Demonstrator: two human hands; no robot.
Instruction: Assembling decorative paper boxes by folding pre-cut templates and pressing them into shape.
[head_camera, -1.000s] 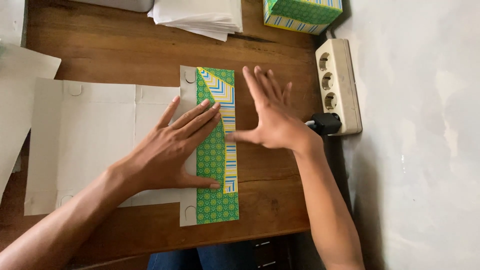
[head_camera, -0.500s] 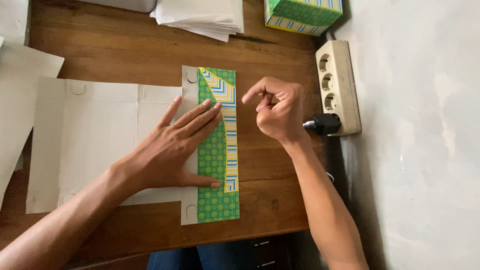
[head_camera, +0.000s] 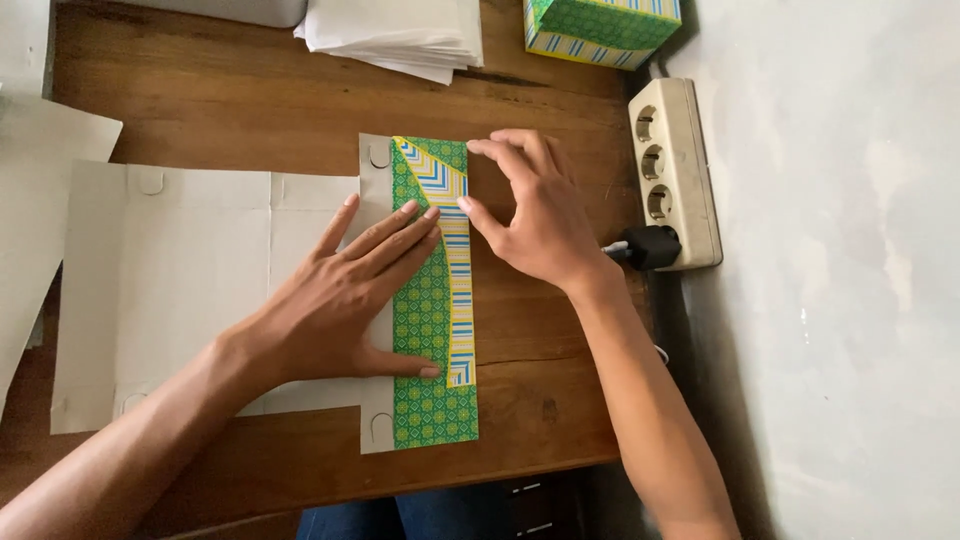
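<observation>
the right hand (head_camera: 540, 215) is pinching narrowly with thumb and forefinger at the right edge of a folded flap (head_camera: 432, 300), a long panel printed in green pattern with blue, white and yellow stripes, near its upper end in the centre of the frame. the other fingers of that hand are curling loosely above the flap's top corner. the left hand (head_camera: 345, 290) is lying flat and open, holding nothing, with its palm on plain white card and its fingertips spread over the green panel, the thumb stretching down along the flap's lower part. the flap is part of a flattened white cardboard box blank (head_camera: 180, 290), which is lying unfolded across the left and middle of the frame, its plain side up, with small curved tab cuts showing near its corners. the blank is resting on a brown wooden table (head_camera: 220, 100). at the top centre a stack of white sheets (head_camera: 400, 35) is sitting on the table, and just to its right, at the top edge, an assembled box (head_camera: 600, 25) in the same green pattern is standing. at the right edge of the table a cream power strip (head_camera: 675, 175) is lying against the grey wall, with a black plug (head_camera: 650, 245) in its lowest socket, just beside the right wrist. another white sheet (head_camera: 30, 180) is overlapping the far left edge of the frame.
</observation>
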